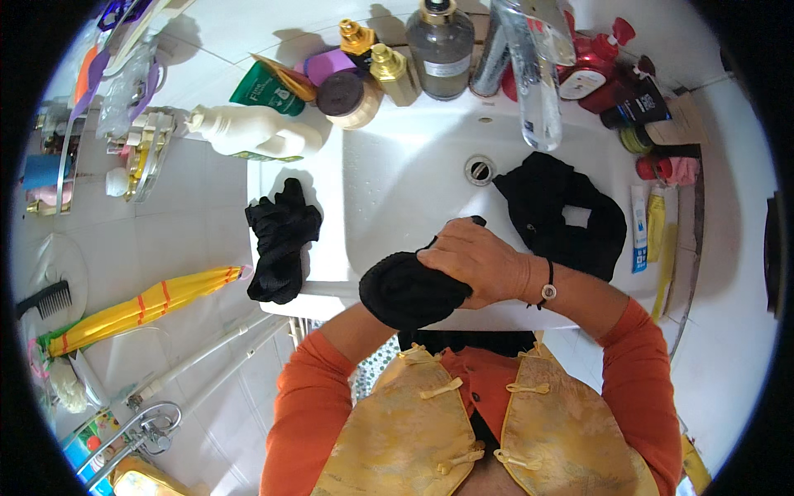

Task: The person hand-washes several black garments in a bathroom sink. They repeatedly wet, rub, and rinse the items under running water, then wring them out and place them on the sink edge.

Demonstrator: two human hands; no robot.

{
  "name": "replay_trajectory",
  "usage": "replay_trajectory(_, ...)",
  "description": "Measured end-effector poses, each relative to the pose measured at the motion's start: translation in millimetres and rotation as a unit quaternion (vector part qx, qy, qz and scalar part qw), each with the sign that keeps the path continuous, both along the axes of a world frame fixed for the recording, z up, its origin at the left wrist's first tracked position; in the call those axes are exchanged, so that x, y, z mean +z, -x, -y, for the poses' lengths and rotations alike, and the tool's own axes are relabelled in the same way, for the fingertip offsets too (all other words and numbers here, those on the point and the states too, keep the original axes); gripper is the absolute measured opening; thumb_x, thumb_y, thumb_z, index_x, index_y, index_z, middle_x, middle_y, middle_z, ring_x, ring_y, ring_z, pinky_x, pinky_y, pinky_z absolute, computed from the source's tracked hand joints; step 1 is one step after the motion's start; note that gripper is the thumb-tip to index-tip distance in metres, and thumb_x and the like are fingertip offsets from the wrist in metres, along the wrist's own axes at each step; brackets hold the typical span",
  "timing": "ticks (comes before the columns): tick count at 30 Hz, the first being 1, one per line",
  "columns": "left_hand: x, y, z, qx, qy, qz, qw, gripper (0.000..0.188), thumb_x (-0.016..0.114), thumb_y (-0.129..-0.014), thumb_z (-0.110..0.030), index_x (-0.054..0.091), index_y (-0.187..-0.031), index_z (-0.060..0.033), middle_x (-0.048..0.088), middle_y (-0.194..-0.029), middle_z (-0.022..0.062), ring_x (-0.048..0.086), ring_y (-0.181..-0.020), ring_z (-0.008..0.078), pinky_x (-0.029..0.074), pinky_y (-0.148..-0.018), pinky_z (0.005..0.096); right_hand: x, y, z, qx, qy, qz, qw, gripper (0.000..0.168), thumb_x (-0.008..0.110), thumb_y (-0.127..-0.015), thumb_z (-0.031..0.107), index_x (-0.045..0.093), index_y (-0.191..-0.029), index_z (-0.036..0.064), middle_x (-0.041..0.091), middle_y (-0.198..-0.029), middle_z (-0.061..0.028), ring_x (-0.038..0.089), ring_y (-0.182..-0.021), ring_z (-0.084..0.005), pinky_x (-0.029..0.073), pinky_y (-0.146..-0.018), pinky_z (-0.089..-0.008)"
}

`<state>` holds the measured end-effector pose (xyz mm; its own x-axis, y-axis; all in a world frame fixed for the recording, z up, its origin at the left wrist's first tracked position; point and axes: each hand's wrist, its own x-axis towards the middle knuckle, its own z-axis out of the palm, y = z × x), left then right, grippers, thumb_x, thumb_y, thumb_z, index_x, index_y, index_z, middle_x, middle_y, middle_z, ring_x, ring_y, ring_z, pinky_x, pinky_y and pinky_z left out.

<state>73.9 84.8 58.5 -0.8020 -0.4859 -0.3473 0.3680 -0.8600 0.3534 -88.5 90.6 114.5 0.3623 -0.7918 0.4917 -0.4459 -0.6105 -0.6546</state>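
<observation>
My right hand [474,263], with a dark cord bracelet on its wrist, grips a bunched black cloth [409,291] over the sink's front edge. My left forearm reaches up to the same cloth, which hides the left hand, so whether it is inside or behind cannot be told. A second black garment [552,211] lies crumpled in the right side of the white sink [403,173], near the drain [480,170]. On the left ledge rests a twisted black cloth [284,242].
A chrome faucet [538,93] overhangs the basin. Along the back ledge stand a white jug [254,130], a lidded jar [347,99], a large pump bottle [439,56] and red pump bottles [589,68]. Toothpaste tubes [639,229] lie at right; a folded yellow umbrella [149,307] hangs left.
</observation>
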Motion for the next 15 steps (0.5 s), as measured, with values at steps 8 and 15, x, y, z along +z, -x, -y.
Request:
replay_trajectory(8, -17.5, 21.0, 10.2, 0.06, -0.065, -0.053, 0.995, 0.034, 0.051, -0.087, -0.02, 0.045, -0.119, -0.0093, 0.055, -0.107, 0.0045, 0.05, -0.107, 0.0143, 0.032, -0.102, 0.0314, 8.2, -20.2, -3.8, -0.108, -0.086, 0.229, 0.964, 0.094, 0.084, -0.056, 0.022, 0.028, -0.129, 0.001, 0.04, -0.123, -0.0157, 0.047, -0.111, -0.0275, 0.038, -0.096, -0.0368)
replay_trajectory(15, -6.0, 6.7, 15.5, 0.02, -0.115, -0.135, 0.984, 0.034, 0.05, -0.089, -0.019, 0.043, -0.12, -0.0094, 0.054, -0.107, 0.0042, 0.049, -0.107, 0.0137, 0.031, -0.104, 0.0312, 23.9, -18.3, -4.6, -0.045, -0.109, 0.234, 0.965, 0.087, 0.081, -0.058, 0.023, 0.032, -0.127, 0.002, 0.047, -0.116, -0.0165, 0.049, -0.107, -0.0294, 0.039, -0.091, -0.0384)
